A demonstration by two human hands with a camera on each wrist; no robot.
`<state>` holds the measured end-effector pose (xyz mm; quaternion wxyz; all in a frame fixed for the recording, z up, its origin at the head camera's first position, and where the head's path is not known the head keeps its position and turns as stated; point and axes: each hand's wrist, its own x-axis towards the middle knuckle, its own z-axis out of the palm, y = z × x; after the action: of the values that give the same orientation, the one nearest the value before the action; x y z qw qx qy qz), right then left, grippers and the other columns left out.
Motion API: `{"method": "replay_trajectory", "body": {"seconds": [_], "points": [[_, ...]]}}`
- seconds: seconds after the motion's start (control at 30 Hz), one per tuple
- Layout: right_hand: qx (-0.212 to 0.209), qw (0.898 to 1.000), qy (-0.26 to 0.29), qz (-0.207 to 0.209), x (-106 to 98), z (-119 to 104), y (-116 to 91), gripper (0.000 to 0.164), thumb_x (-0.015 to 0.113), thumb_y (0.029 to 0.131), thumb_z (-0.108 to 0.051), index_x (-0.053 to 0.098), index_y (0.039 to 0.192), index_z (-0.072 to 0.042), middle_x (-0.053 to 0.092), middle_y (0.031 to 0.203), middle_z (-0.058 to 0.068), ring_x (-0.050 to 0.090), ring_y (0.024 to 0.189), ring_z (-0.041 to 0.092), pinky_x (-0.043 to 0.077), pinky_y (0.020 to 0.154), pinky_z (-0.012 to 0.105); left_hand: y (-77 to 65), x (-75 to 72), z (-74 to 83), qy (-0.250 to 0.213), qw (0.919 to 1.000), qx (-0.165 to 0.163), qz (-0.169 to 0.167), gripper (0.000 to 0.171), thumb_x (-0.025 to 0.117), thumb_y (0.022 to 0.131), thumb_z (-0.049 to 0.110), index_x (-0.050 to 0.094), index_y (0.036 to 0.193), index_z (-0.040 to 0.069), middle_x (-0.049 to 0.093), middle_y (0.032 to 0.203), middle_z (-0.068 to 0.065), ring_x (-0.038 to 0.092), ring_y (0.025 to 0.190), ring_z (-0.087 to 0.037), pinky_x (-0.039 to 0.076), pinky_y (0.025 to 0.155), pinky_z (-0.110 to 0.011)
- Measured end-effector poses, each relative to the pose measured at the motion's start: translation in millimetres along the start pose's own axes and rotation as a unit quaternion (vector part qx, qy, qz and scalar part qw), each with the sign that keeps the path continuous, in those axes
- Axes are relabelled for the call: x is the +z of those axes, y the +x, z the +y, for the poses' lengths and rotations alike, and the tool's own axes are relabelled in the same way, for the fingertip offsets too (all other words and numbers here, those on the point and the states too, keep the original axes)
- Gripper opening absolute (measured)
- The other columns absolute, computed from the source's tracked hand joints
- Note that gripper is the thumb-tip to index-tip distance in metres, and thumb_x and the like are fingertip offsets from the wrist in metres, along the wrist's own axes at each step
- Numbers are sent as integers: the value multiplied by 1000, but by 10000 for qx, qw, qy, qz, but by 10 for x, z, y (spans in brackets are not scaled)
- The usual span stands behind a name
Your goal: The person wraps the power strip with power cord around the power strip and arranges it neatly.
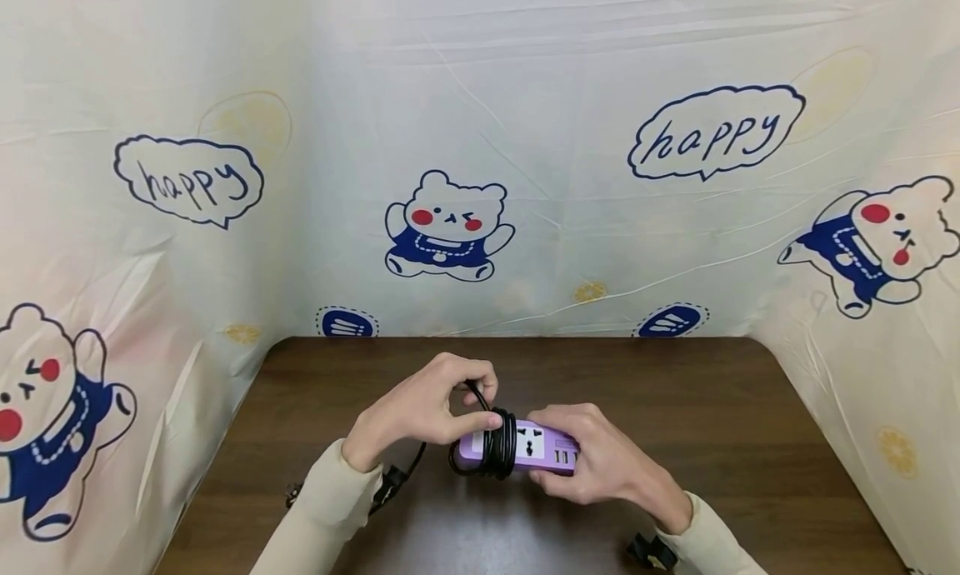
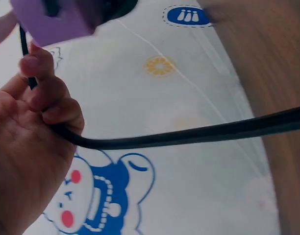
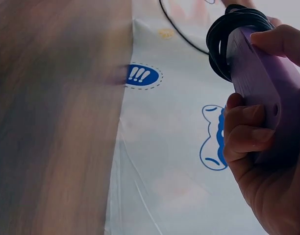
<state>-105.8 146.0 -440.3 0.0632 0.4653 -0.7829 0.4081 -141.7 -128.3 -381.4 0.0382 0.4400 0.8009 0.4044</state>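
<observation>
A purple power strip (image 1: 551,442) with white sockets is held above the brown table, its black cord (image 1: 501,454) wound in several turns round its left part. My right hand (image 1: 600,454) grips the strip's right end, fingers wrapped about the body in the right wrist view. At the other end my left hand (image 1: 431,400) has its fingers curled round a free length of the black cord (image 2: 155,142), the thumb by the coils. From that hand the cord runs on, in the head view, down past the left sleeve, where part of it is hidden.
The brown wooden table (image 1: 315,392) spreads beneath both hands. A pale curtain (image 1: 555,142) printed with bears and "happy" bubbles surrounds it at the back and sides. Black wrist gear (image 1: 651,550) shows beside the right sleeve.
</observation>
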Motion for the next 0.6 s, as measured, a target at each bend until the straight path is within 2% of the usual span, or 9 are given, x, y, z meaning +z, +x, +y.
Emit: {"method": "replay_trajectory", "body": {"seconds": [0.1,0.27,0.37,0.47,0.53,0.6], "points": [[-69,10000,-1,9,-2,-28,2,46,83,76,-29,61,117,-28,59,90,-17,56,71,-2,44,60,9,18,28,-108,-373,9991,192,-95,22,75,89,33,56,87,24,53,76,10,51,70,-6,43,59,-23],[-204,9997,-95,90,-38,-55,18,49,84,74,-28,62,118,-26,59,91,-17,55,72,-3,43,60,8,32,93,-265,-1167,9928,218,-189,22,74,89,31,54,86,22,49,72,3,45,66,-6,37,52,-30],[-228,9996,-133,118,-70,-56,24,51,85,73,-26,62,119,-26,59,91,-17,55,71,-3,43,60,8,33,177,-362,-1880,9813,263,-322,21,71,91,27,53,86,18,47,71,-1,42,64,-6,32,49,-34],[-205,9996,-177,72,-94,-48,19,52,85,71,-27,62,118,-27,59,90,-18,55,71,-3,42,60,8,35,276,-436,-2593,9642,233,-496,24,67,93,27,50,86,12,43,71,0,38,62,-6,27,47,-29],[-208,9996,-196,43,-100,-40,10,52,85,71,-27,62,117,-27,59,90,-18,54,71,-3,42,60,8,34,332,-461,-2920,9547,129,-561,29,66,93,29,46,87,8,42,71,1,37,62,-7,27,49,-24],[-221,9995,-208,58,-98,-29,-1,52,86,70,-26,63,117,-26,59,89,-18,54,71,-4,42,60,8,34,372,-471,-3074,9499,10,-571,34,64,94,31,43,88,5,39,70,2,36,62,-8,27,52,-23]]}}
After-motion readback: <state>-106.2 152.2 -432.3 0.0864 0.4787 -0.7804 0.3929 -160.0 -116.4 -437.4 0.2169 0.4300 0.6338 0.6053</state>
